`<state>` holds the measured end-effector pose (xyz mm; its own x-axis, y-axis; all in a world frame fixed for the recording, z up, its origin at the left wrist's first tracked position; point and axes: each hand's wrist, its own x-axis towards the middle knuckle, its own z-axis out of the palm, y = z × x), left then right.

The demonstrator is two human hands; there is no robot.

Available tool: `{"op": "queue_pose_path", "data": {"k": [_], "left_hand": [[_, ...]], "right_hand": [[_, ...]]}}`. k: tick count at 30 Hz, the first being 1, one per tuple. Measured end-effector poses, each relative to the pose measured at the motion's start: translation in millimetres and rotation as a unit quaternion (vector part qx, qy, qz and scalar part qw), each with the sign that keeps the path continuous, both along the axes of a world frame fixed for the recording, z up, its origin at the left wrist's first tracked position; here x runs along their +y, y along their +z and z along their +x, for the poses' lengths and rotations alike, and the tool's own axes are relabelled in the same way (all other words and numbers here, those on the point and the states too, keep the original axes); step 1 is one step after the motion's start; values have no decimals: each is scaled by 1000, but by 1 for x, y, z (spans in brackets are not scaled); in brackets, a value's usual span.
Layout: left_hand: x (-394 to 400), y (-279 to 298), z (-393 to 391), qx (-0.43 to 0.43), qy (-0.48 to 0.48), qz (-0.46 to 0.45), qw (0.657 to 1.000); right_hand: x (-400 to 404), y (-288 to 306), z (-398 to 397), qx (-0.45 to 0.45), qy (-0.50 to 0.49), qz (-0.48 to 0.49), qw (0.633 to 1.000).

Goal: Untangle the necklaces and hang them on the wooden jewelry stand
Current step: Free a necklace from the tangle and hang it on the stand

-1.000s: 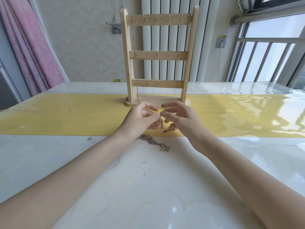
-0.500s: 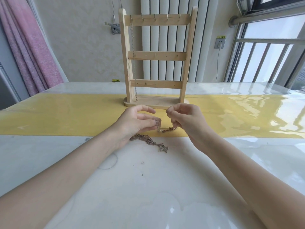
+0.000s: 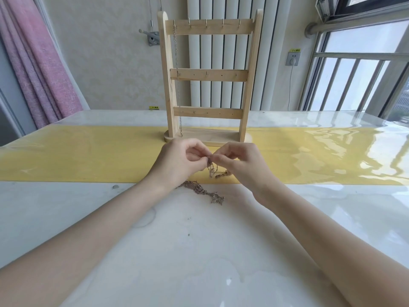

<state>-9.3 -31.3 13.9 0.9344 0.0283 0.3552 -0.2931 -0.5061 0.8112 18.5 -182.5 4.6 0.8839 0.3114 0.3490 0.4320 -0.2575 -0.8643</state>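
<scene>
Two bare forearms are seen from the lower corners up to the left hand (image 3: 180, 161) and the right hand (image 3: 240, 161), and the arms are left uncovered by any sleeve as far as they show.

The wooden stand (image 3: 209, 80) rises mid-frame just behind both hands, blocking reach straight ahead. One chain (image 3: 177, 80) hangs along its left post. Bare bench (image 3: 66, 196) lies open at lower left and lower right of the frame.

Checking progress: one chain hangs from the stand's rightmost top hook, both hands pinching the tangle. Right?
Wrong on the hook: the head view shows the chain on the stand's leftmost top hook. Left hand and right hand do pinch the tangle.
</scene>
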Motion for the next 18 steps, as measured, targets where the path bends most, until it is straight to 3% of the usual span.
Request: {"op": "queue_pose_path", "data": {"k": [2, 5, 9, 11, 14, 18], "left_hand": [[-3, 0, -1, -50, 13, 63, 997], [-3, 1, 2, -60, 13, 68, 996], [1, 4, 4, 62, -40, -100, 992], [1, 4, 3, 104, -56, -132, 984], [-1, 0, 3, 118, -80, -137, 980], [0, 2, 4, 106, -84, -215, 967]], "right_hand": [[-1, 2, -2, 77, 15, 60, 995], [-2, 3, -1, 163, 84, 138, 973], [-3, 3, -1, 158, 114, 125, 973], [-4, 4, -1, 140, 113, 103, 978], [-5, 4, -2, 128, 107, 70, 983], [-3, 4, -2, 147, 97, 77, 981]]}}
